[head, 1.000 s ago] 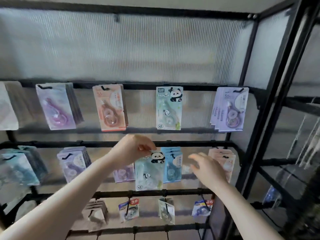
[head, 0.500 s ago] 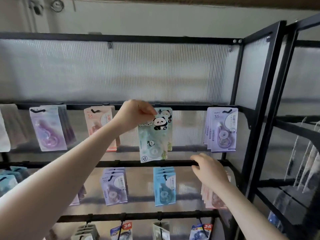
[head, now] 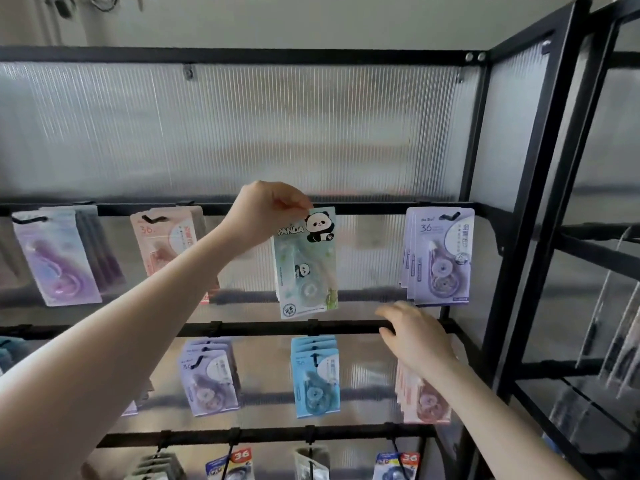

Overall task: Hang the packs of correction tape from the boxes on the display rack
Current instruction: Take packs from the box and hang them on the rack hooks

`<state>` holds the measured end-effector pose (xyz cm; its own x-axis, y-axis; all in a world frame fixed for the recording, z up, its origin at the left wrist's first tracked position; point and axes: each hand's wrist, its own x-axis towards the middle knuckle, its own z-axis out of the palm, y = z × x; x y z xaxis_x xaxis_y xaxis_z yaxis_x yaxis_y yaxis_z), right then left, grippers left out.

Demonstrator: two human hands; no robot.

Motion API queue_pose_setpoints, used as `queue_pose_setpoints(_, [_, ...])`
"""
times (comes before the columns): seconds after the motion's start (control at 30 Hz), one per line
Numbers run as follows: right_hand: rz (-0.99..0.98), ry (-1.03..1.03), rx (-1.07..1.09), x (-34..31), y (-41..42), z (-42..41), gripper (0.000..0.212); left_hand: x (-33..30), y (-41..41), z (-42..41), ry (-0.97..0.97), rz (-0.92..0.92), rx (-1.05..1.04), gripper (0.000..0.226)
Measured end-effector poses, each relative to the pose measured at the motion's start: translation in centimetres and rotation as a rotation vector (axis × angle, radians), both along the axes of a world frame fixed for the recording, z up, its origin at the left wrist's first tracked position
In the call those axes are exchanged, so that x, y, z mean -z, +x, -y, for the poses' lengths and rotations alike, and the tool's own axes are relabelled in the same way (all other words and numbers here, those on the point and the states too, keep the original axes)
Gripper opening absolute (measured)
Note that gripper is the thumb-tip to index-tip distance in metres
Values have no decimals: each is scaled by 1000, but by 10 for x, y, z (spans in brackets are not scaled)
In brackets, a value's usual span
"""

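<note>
Panda pack (head: pixel 306 263) of correction tape hangs in the middle of the upper row of the display rack (head: pixel 478 209), its top edge level with the upper crossbar (head: pixel 374 207).

Nearest the camera, the right hand (head: pixel 414 336) rests on the middle crossbar (head: pixel 263 329), fingers extended and loosely apart, holding nothing; it appears to be steadying the person. Just behind it hang peach packs (head: pixel 424 401), partly hidden by the wrist.

Further in, the left hand (head: pixel 268 211) pinches the panda pack's top left corner between thumb and curled fingers. Whether the hang hole is already over a peg cannot be told; the hand covers that spot.

Judgement: the step in hand is seating this pack on its hook. To do it well, keep the card square to the crossbar, guide the hole fully over the peg tip, push the pack back along the peg, and release only once it hangs by itself.

Beyond, lilac packs (head: pixel 438 258) hang to the right and pink packs (head: pixel 166 244) to the left, both well apart from the panda pack. Blue packs (head: pixel 316 375) hang in the row below.
</note>
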<state>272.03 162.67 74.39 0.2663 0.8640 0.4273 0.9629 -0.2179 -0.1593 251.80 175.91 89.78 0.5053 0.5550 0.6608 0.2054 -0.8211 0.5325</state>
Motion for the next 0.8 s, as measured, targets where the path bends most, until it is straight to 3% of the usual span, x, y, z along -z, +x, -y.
queue_pose_setpoints(0.27, [3, -33, -39, 5, 4, -5, 30, 4, -4, -4, 127, -13, 22, 22])
queue_pose_setpoints(0.47, [17, -27, -58, 7, 3, -12, 28, 7, -8, -13, 70, 43, 8, 22])
queue_pose_setpoints(0.8, [14, -31, -82, 13, 0, -19, 30, 15, 5, -21, 131, -35, -92, 22])
